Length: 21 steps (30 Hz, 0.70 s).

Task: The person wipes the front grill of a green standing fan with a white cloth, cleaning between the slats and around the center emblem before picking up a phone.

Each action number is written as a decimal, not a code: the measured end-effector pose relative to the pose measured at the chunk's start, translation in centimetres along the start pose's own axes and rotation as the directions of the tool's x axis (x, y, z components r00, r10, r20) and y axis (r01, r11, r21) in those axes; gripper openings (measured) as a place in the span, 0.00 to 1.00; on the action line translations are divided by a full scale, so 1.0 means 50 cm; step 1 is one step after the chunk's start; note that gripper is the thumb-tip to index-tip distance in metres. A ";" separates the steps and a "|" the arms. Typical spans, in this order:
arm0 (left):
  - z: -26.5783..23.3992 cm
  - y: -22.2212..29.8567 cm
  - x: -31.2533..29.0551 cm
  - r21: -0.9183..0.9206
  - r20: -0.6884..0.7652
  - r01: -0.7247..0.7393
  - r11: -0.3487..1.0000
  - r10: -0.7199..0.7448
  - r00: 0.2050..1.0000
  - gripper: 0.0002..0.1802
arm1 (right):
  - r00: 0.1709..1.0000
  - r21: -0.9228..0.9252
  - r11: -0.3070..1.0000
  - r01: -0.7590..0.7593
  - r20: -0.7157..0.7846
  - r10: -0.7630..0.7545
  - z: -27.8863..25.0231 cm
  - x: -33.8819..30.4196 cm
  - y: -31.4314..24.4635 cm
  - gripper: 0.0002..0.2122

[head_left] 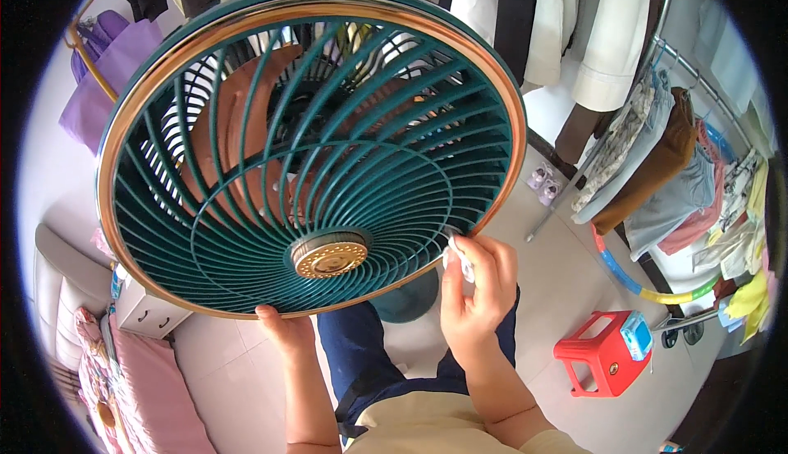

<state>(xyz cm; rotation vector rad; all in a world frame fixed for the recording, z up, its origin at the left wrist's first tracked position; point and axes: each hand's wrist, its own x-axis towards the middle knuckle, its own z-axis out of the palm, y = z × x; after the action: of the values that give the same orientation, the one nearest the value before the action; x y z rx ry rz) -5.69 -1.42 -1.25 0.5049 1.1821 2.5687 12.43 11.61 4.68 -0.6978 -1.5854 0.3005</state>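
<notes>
A dark green electric fan (pixel 328 259) with a copper-coloured rim fills the upper middle, its curved grille facing me. Brown blades show behind the grille bars. At the lower left of the rim, my left hand (pixel 287 335) grips the fan; the thumb lies on the edge and the other fingers are hidden. My right hand (pixel 484 298) pinches a crumpled white wipe (pixel 461 263) against the grille, close to the lower right of the rim. Below the grille, the fan's round green base (pixel 408 296) stands on the floor between my legs.
A red plastic stool (pixel 603 364) with a blue wipes pack (pixel 636 335) on it stands at the right. Clothes (pixel 657 167) hang on racks at the back and right. At lower left are a pink-covered bed (pixel 148 380) and a white bedside cabinet (pixel 146 314).
</notes>
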 end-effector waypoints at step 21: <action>0.010 0.018 -0.006 0.032 0.031 0.075 0.997 -0.076 0.997 0.46 | 0.909 -0.052 0.911 0.409 0.108 -0.402 0.066 -0.093 0.005 0.16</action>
<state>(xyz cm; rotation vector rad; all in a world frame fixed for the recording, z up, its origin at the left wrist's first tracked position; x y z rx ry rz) -5.27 -1.76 -0.33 0.4962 1.2076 2.4740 9.32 9.73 0.27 -0.3965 -1.7959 -0.0339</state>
